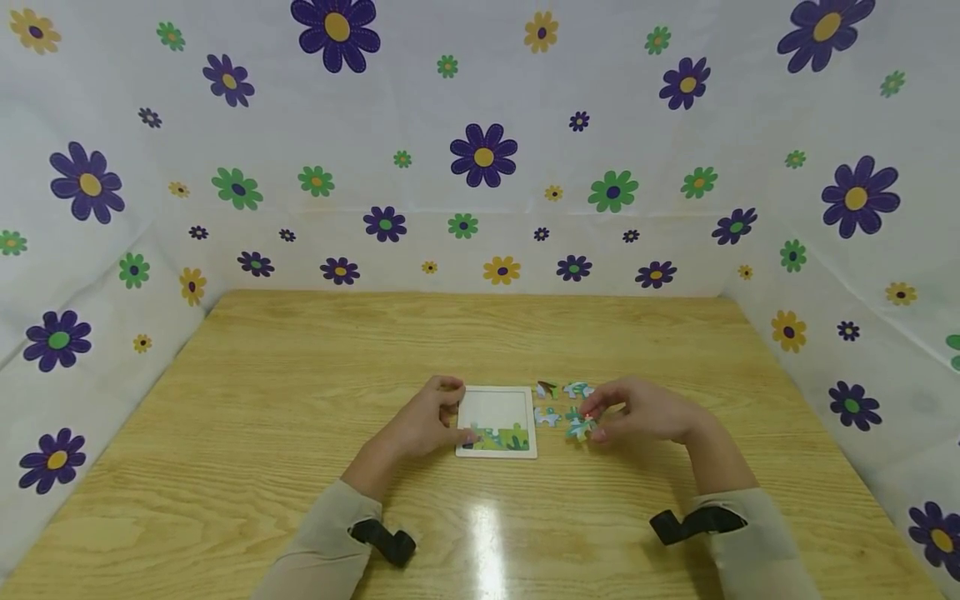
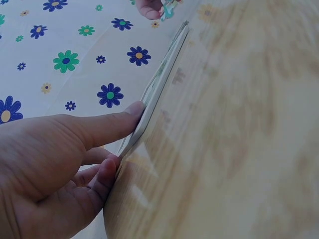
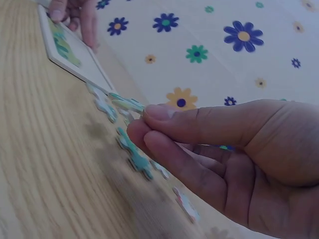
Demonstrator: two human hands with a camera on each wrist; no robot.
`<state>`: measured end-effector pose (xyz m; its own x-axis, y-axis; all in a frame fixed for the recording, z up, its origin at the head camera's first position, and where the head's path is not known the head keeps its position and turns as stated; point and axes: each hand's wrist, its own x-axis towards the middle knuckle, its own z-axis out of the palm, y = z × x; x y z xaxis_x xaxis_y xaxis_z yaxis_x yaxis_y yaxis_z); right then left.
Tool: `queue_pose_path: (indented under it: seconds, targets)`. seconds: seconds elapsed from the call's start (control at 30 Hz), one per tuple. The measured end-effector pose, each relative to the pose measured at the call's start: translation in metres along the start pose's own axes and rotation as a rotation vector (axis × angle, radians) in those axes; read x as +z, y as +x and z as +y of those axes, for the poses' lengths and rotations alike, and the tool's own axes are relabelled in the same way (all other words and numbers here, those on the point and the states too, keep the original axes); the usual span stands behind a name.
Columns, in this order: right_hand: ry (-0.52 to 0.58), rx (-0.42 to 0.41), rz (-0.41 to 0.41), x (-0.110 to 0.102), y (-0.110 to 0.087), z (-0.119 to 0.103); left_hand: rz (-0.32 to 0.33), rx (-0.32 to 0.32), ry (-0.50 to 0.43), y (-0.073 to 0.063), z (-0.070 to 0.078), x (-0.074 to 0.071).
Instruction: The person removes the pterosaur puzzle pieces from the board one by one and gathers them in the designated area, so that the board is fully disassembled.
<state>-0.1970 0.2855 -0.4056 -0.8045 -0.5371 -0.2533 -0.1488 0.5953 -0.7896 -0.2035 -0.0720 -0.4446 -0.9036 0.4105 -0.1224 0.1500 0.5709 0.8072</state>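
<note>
My left hand (image 1: 427,421) holds a square white-framed puzzle tray (image 1: 497,407) by its left side, the thumb on the frame and the other fingers along the edge. Green joined puzzle pieces (image 1: 513,437) fill the tray's lower part; above them its pale base shows. Between thumb and fingertips, my right hand (image 1: 648,408) pinches a jigsaw piece (image 3: 127,103), raised over the table to the right of the tray. Beneath it in the right wrist view lies a teal piece (image 3: 133,154). Several loose pieces, among them a brown-and-green one (image 1: 547,389) and a pale blue one (image 1: 547,416), lie beside the tray.
The wooden table (image 1: 315,350) reaches back to a white cloth (image 1: 420,100) printed with flowers, which also hangs at both sides. Black straps sit around both sleeves, the left one (image 1: 386,542) and the right one (image 1: 697,523).
</note>
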Motion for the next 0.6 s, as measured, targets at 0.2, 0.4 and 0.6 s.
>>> queue_pose_path:
  seconds: [0.2, 0.4, 0.6]
  targets:
    - [0.033, -0.007, 0.015, -0.012, -0.008, 0.013, -0.001, -0.001, -0.004, 0.001, -0.002, 0.001]
    - [0.122, 0.047, 0.021, -0.021, -0.016, 0.021, -0.009, 0.006, -0.014, 0.0, -0.002, 0.0]
    - [0.278, 0.118, 0.046, -0.022, -0.017, 0.026, -0.008, 0.014, -0.01, 0.001, -0.003, 0.001]
